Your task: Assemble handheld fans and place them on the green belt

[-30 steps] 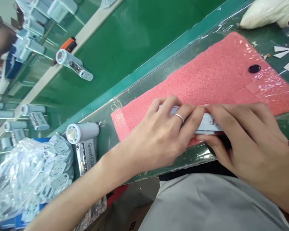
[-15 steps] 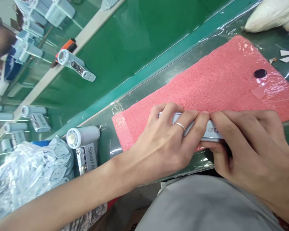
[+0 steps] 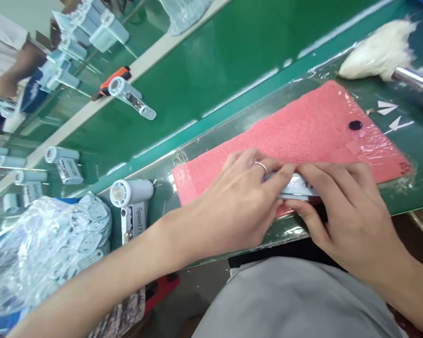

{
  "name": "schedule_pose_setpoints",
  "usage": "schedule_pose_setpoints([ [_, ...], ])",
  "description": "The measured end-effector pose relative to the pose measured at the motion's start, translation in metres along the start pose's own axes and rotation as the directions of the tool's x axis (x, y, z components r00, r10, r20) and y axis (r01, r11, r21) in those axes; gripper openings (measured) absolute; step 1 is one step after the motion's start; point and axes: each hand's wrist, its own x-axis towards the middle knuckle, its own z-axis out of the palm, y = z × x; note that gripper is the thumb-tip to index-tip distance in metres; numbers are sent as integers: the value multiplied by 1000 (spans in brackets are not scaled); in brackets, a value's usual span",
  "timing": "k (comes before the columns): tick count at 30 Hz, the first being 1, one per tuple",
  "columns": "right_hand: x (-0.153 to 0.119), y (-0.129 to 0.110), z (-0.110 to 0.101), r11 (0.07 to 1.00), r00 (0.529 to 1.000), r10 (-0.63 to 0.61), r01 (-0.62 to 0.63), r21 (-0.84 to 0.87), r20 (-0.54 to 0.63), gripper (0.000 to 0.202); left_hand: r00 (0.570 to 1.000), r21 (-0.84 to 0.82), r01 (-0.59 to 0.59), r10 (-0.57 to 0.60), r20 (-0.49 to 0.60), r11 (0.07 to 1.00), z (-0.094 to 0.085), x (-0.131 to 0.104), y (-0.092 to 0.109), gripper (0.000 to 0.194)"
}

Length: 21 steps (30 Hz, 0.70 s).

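Observation:
A light grey-blue plastic part lies at the front edge of the pink mat, mostly covered by both hands. My left hand, with a ring on one finger, is closed over its left end, fingertips pressed on top. From the right, my right hand grips the part between its thumb, below, and its fingers, above. The fingertips of the two hands nearly meet over the part. Printing on its face is blurred and partly hidden.
Left of the mat lies a device with a round barrel, near a plastic bag of flat parts. More devices and an orange-black tool lie beyond. A white-wrapped tool is back right. Another person's hand shows far left.
The camera view has shifted, so the mat and the devices sit differently in the picture. Both hands still hold the part, and my right hand's fingers look slightly more drawn together.

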Motion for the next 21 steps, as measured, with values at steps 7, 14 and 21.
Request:
schedule_pose_setpoints([
  [7, 23, -9, -10, 882, 928, 366, -324, 343, -64, 30, 806, -503, 22, -313, -502, 864, 12, 13, -12, 58],
  [14, 35, -12, 28, 608, 890, 433, -405, 683, 143, 48, 844, -941, -260, -423, -331, 218, 37, 36, -28, 99],
  [21, 20, -6, 33, 571, 880, 456, -402, 716, 130, 47, 898, -965, -237, -355, -261, 109, 40, 25, -33, 117],
])
